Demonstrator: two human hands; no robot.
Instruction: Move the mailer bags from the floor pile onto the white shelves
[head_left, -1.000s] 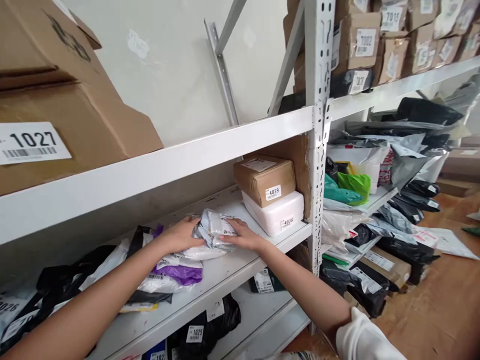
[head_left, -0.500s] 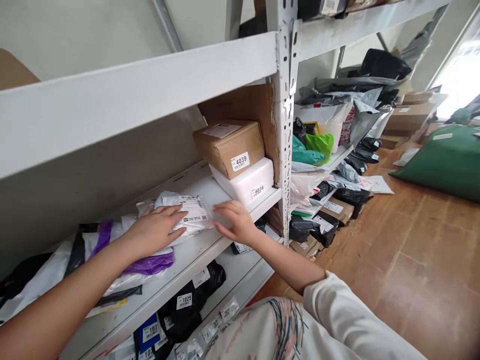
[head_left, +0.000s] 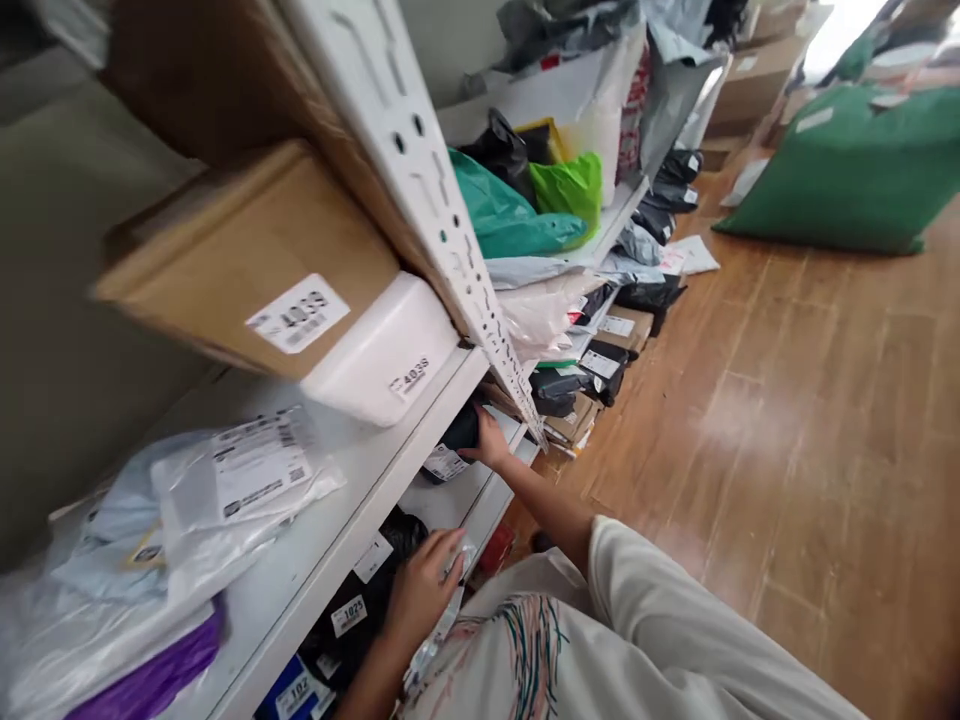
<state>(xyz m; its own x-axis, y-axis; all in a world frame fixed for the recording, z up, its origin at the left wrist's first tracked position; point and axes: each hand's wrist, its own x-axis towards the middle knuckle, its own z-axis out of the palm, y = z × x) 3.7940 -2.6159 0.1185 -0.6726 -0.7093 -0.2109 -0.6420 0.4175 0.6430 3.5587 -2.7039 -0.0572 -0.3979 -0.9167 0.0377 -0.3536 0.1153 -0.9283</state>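
My right hand (head_left: pixel 489 442) reaches under the middle shelf (head_left: pixel 390 470) and rests on a black mailer bag (head_left: pixel 456 436) with a white label on the lower shelf; its fingers are hidden behind the bag. My left hand (head_left: pixel 421 592) sits lower, fingers curled at the edge of the lower shelf next to a black parcel labelled 1025 (head_left: pixel 352 615) and a clear plastic bag (head_left: pixel 439 630). On the middle shelf lie a grey-white mailer with a label (head_left: pixel 240 480), a cardboard box marked 4039 (head_left: pixel 255 260) and a white foam box marked 4038 (head_left: pixel 382 360).
A perforated white shelf upright (head_left: pixel 420 190) slants across the middle. Green, black and white bags (head_left: pixel 540 200) fill the shelves beyond it. Parcels are stacked on the wooden floor (head_left: pixel 787 400); a large green sack (head_left: pixel 847 170) lies at the far right.
Both hands left the grey-white mailer on the middle shelf and dropped to the lower shelf. The view swung down and to the right, closer to the shelf.
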